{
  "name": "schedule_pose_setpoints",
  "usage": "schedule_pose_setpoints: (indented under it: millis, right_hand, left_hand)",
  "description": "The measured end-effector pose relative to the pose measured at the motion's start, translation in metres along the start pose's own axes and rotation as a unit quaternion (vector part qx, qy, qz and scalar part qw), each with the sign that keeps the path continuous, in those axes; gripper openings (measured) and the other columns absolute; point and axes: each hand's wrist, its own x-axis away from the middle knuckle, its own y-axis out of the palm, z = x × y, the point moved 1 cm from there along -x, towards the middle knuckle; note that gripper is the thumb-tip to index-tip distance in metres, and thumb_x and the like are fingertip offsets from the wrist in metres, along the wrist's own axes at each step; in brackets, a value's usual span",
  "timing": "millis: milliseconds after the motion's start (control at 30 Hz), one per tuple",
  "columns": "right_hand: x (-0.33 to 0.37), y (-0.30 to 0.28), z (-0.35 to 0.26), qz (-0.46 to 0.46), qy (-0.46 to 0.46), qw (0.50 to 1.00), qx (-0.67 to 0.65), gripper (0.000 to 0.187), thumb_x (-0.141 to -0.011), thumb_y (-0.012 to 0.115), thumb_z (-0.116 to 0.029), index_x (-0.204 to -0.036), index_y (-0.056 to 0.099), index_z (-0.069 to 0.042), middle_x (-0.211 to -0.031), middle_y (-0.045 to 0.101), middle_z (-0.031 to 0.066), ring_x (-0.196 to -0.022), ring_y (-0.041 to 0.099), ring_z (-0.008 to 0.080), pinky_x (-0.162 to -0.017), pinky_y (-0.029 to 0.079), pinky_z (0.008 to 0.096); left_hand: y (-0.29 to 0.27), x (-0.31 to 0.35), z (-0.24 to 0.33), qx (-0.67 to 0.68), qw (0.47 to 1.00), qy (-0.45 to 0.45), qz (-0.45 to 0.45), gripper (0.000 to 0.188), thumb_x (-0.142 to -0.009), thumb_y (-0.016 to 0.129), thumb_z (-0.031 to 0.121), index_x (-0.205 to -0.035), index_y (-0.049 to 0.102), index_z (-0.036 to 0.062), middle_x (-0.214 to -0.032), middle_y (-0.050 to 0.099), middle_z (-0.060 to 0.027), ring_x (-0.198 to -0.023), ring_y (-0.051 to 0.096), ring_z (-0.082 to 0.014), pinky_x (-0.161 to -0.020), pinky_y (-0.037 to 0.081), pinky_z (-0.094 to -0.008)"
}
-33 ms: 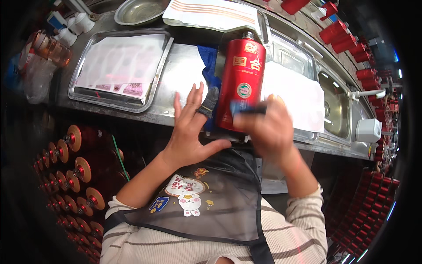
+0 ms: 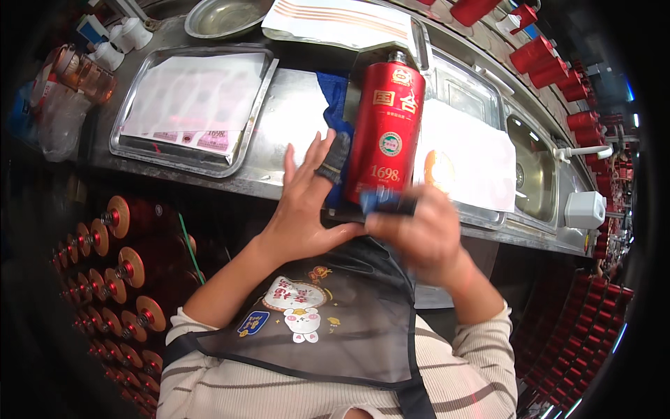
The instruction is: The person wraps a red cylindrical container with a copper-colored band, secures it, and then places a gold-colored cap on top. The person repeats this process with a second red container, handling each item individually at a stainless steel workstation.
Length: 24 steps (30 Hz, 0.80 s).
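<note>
A red bottle (image 2: pixel 386 129) with gold printing lies on its back on the counter, its neck pointing away from me. My left hand (image 2: pixel 300 185) is beside the bottle's lower left, fingers spread and thumb stretched out, with a grey knit cover (image 2: pixel 335 159) on one finger. Blurred by motion, my right hand (image 2: pixel 422 230) is closed around a small blue-and-dark tool (image 2: pixel 382 201) at the near end of the bottle. Its exact kind cannot be made out. A blue cloth (image 2: pixel 333 98) lies along the bottle's left side.
Left of the bottle, a metal tray (image 2: pixel 241 143) bears paper and pink labels. A white sheet (image 2: pixel 478 164) with a round orange mark lies to the right, before a sink (image 2: pixel 520 133). Red bottles (image 2: pixel 125 265) are racked below left. A metal bowl (image 2: pixel 223 17) stands at the back.
My right hand and the blue-and-dark tool have moved toward me and slightly left, uncovering more of the bottle's lower print and the orange mark. My left hand has shifted slightly.
</note>
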Motion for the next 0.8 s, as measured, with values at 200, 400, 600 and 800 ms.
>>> schedule_pose_setpoints:
  millis: [200,400,600,800]
  right_hand:
    - [0.001,-0.014,-0.009,0.158,0.192,0.968,-0.030,0.035,-0.066,0.071,0.012,-0.097,0.074,-0.005,-0.079,0.063,0.0079,-0.069,0.057,0.0258,-0.063,0.050,0.0339]
    - [0.010,0.034,-0.039,0.131,0.040,0.990,-0.023,0.029,-0.064,0.073,-0.002,-0.092,0.073,-0.007,-0.079,0.055,0.0026,-0.074,0.059,0.0247,-0.062,0.050,0.0362]
    - [0.005,0.022,-0.033,0.064,0.010,0.996,-0.059,0.031,-0.065,0.071,-0.006,-0.096,0.073,-0.007,-0.079,0.054,0.0038,-0.075,0.060,0.0240,-0.065,0.050,0.0350]
    - [0.031,0.007,-0.033,0.083,0.149,0.983,-0.063,0.037,-0.061,0.085,0.006,-0.093,0.074,-0.009,-0.077,0.062,0.0052,-0.071,0.062,0.0256,-0.070,0.052,0.0336]
  left_hand:
    - [0.011,-0.016,-0.009,-0.027,0.997,0.058,0.042,0.091,-0.076,0.084,0.029,-0.149,0.040,-0.0024,-0.146,0.053,-0.0182,-0.139,0.047,-0.0338,-0.123,0.012,-0.0526]
    - [0.008,-0.021,0.005,-0.063,0.992,0.082,0.068,0.083,-0.074,0.084,0.026,-0.143,0.049,-0.0042,-0.139,0.059,-0.0183,-0.131,0.054,-0.0373,-0.120,0.024,-0.0518]
    - [0.006,-0.017,0.006,-0.054,0.996,0.047,0.052,0.086,-0.074,0.085,0.025,-0.146,0.046,-0.0015,-0.141,0.058,-0.0177,-0.134,0.052,-0.0368,-0.120,0.024,-0.0501]
    - [0.012,-0.019,0.003,0.024,0.996,0.046,0.072,0.053,-0.074,0.084,0.023,-0.119,0.063,0.0051,-0.116,0.069,-0.0143,-0.110,0.064,-0.0344,-0.118,0.018,-0.0617]
